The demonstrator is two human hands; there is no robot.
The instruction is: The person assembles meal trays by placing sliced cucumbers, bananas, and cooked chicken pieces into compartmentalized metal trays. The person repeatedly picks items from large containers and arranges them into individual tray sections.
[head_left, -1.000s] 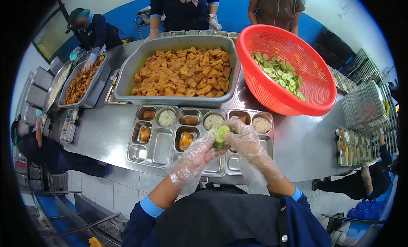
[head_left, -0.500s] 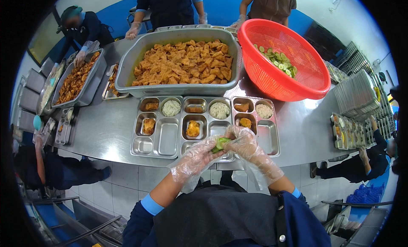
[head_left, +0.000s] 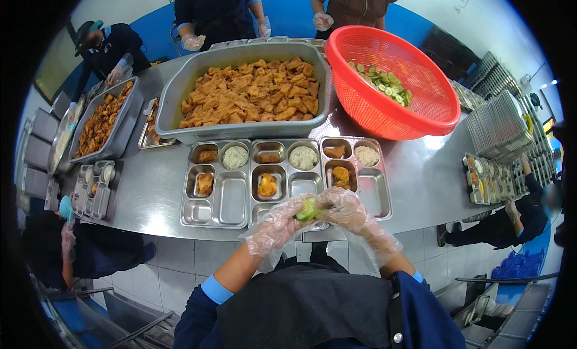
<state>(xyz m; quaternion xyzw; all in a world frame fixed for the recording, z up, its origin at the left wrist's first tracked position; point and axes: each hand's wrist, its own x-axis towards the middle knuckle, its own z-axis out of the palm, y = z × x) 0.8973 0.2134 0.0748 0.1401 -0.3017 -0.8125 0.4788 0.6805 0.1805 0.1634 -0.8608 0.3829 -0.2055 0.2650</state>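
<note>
Left hand (head_left: pixel 277 224): in a loose clear plastic glove, fingers curled round cucumber slices (head_left: pixel 308 210), pinching them from the left
Right hand (head_left: pixel 347 209): gloved the same way, fingers closed on the same slices from the right, touching the left hand
Cucumber slices: a small green bunch, held between both hands just above the near edge of the middle tray; exact count hidden by the gloves
Doing it well: best to peel off a small, even portion with the fingertips, keep the rest gripped, and lower it into an empty compartment rather than on the rice or fried pieces
Steel trays (head_left: pixel 287 181): three in a row at the table edge, each with a scoop of rice and two fried pieces, large compartments bare
Steel table (head_left: pixel 421 181): under everything, shiny
Big steel pan (head_left: pixel 246 97): one, behind the trays, heaped with fried pieces
Red basket (head_left: pixel 390 81): one, right of the pan, more cucumber slices inside
Second pan (head_left: pixel 99 124): one, far left, darker fried food
Other people: four at least around the table, gloved hands at the far side
</note>
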